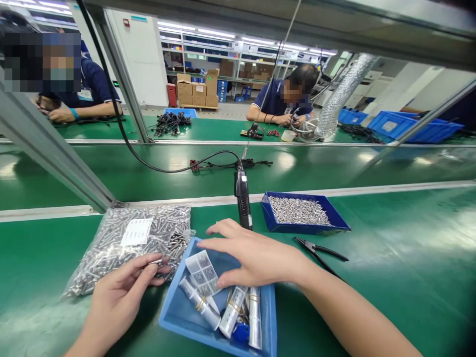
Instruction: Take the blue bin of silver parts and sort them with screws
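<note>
At the frame's lower centre, the right hand (256, 258) reaches, fingers spread and holding nothing, over a light-blue plastic tray (178, 307) of silver cylindrical parts and printed label sheets. The left hand (119, 292) pinches one small metal pin (155, 262) beside the clear plastic bag of screws (122, 248) on the green worktop (390, 277); sorting appears barely begun.

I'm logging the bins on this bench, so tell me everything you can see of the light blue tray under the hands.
The light blue tray looks like plastic, shallow and rectangular, and lies flat on the green bench at a skewed angle. It holds silvery cylinders with gold bands, a sheet of small square labels and a dark blue part. The right hand hovers over it; a clear bag of metal parts lies at its left corner.
</note>
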A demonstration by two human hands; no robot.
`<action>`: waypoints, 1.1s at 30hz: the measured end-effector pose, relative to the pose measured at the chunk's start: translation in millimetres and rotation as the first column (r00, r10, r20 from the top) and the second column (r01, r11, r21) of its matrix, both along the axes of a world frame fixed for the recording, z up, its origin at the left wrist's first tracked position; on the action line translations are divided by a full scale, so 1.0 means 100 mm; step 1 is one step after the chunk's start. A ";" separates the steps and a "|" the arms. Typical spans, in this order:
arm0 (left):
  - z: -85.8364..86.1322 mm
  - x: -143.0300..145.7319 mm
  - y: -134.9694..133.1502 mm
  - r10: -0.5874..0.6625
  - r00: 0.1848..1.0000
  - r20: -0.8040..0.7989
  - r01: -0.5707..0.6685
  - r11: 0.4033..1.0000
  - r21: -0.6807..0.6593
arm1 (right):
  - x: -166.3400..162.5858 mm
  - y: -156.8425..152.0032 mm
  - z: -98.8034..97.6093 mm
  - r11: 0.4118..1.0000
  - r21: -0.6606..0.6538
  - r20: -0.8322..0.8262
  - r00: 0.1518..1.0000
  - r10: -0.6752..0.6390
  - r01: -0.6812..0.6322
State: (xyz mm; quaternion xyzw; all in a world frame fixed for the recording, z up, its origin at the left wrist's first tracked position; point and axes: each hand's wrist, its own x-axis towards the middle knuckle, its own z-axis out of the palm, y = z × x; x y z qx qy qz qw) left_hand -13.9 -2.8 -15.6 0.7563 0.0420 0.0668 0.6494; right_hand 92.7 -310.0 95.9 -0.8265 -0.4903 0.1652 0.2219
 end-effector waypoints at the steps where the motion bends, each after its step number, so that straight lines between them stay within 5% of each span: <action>1: 0.00 0.00 0.00 0.005 1.000 0.001 -0.005 1.000 0.010 | -0.03 -0.05 0.07 1.000 -0.023 0.063 0.998 -0.010 0.012; 4: 0.01 0.00 0.01 0.012 1.000 -0.008 -0.012 0.999 0.047 | -0.17 -0.15 0.21 0.988 -0.142 0.190 0.981 -0.039 0.067; 8: 0.03 0.00 0.00 0.035 0.999 -0.016 -0.033 0.995 0.092 | -0.27 -0.07 0.10 0.924 -0.371 0.235 0.972 -0.004 0.093; 14: 0.06 -0.02 -0.06 0.081 0.997 -0.001 -0.080 0.995 0.066 | -0.15 0.02 -0.06 0.988 -0.106 0.501 0.864 -0.042 0.109; 18: 0.04 -0.03 -0.02 0.062 0.998 -0.024 -0.059 0.994 0.097 | -0.16 -0.13 0.01 0.970 -0.207 0.404 0.914 -0.035 0.128; 24: 0.01 -0.03 0.03 0.036 0.999 -0.016 -0.034 0.992 0.125 | -0.22 0.08 -0.12 0.839 -0.516 0.303 0.953 -0.010 0.173; 33: 0.01 -0.01 0.03 0.035 0.999 -0.020 -0.033 0.996 0.089 | -0.15 0.02 -0.16 0.860 -0.484 0.293 0.956 -0.017 0.164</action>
